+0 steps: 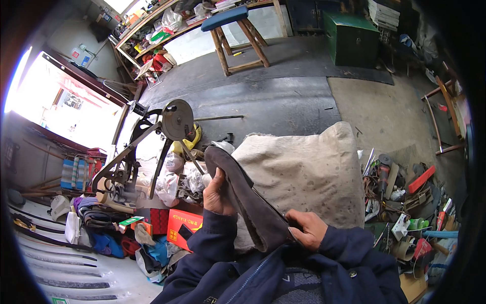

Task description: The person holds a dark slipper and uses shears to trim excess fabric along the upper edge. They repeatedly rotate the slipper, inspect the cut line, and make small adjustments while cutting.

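A dark grey-brown shoe (pixel 234 183) with a soft, suede-like upper is tilted over my lap, its toe pointing up and away to the left. My left hand (pixel 219 196) is closed round its left side near the toe half, thumb up against the upper. Lower down, my right hand (pixel 307 229) grips the edge at the heel end, on the sole side. Its fingertips are partly hidden, so I cannot tell if they also hold something small. Beneath the shoe, a stained pale cloth (pixel 309 167) covers my lap.
An iron hand-cranked machine with a round wheel (pixel 177 120) stands to the left. Tools and scraps, with an angle grinder (pixel 383 175) among them, crowd the right side. A red box (pixel 183 228) lies left of me. Farther off are a blue-topped stool (pixel 226 18) and a green chest (pixel 350 38).
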{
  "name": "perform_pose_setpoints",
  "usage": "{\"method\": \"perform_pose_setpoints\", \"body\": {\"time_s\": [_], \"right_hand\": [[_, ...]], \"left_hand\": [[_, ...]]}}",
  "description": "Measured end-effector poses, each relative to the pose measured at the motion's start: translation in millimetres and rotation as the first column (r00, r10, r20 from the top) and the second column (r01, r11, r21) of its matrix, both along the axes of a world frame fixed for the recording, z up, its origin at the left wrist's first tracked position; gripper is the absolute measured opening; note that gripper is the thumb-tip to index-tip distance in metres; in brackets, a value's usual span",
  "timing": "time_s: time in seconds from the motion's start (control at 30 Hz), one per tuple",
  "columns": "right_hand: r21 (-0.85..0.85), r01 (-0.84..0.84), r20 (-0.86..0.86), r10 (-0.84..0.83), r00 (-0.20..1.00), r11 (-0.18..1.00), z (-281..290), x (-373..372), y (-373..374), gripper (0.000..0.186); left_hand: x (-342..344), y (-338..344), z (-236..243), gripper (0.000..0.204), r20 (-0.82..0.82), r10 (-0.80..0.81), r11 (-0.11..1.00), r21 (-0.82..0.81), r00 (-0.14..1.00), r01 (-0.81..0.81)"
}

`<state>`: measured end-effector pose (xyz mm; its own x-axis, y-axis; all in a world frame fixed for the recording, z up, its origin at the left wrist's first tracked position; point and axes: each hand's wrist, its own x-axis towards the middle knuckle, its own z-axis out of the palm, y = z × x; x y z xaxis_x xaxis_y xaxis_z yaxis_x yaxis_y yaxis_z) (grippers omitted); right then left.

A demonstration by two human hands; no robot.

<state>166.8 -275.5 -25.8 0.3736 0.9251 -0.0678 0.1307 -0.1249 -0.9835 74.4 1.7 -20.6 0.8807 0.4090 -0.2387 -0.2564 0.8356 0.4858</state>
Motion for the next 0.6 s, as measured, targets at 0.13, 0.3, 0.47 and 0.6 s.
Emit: {"method": "perform_pose_setpoints", "body": {"time_s": [0.13, 0.3, 0.47, 0.6], "right_hand": [[0.047, 0.046, 0.05, -0.048, 0.998, 0.998, -3.2, -2.0, 2.7, 0.031], [0.016, 0.074, 0.031, -0.075, 0.997, 0.997, -6.4, -3.7, 2.2, 0.033], [0.009, 0.101, 0.015, -0.101, 0.995, 0.995, -9.0, -5.1, 4.3, 0.034], [-0.011, 0.108, 0.033, -0.108, 0.994, 0.994, -8.6, -5.1, 4.7, 0.033]], "left_hand": [[2.6, -7.5, -1.0, 0.032, -0.034, 0.056, 0.998, 0.013, 0.998, -0.056], [4.1, -5.8, -1.8, 0.031, -0.055, 0.048, 0.998, 0.041, 0.997, -0.046], [5.3, -9.3, -5.7, 0.031, -0.068, 0.05, 0.997, 0.066, 0.996, -0.046], [7.7, -12.1, -6.5, 0.031, -0.097, 0.054, 0.998, 0.046, 0.994, -0.049]]}}
